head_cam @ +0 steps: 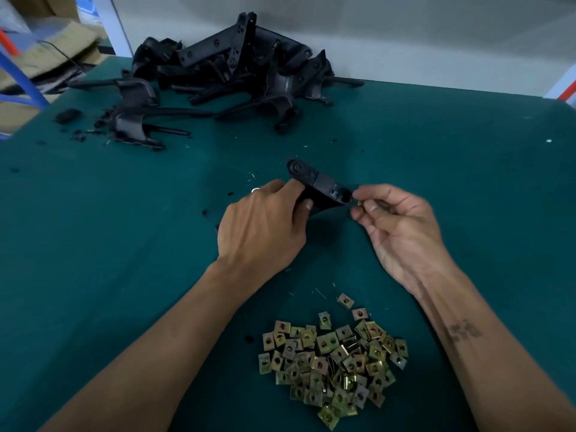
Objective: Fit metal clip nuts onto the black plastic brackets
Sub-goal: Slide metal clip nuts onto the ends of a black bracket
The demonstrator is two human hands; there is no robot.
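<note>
Left hand (265, 226) gripping bracket (321, 185), right hand (396, 226) pinching

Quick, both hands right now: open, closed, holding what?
Left hand: grips the black bracket.
Right hand: fingertips pinch a small clip nut at the bracket's end.

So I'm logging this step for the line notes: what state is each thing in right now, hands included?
left hand: grips the bracket in hand
right hand: pinches a clip nut at the bracket's end
bracket in hand: held above the table, tilted
clip nut: mostly hidden by fingertips; whether seated cannot be told
loose clip nuts: heaped on the green table
pile of brackets: jumbled at the far edge, untouched
</note>
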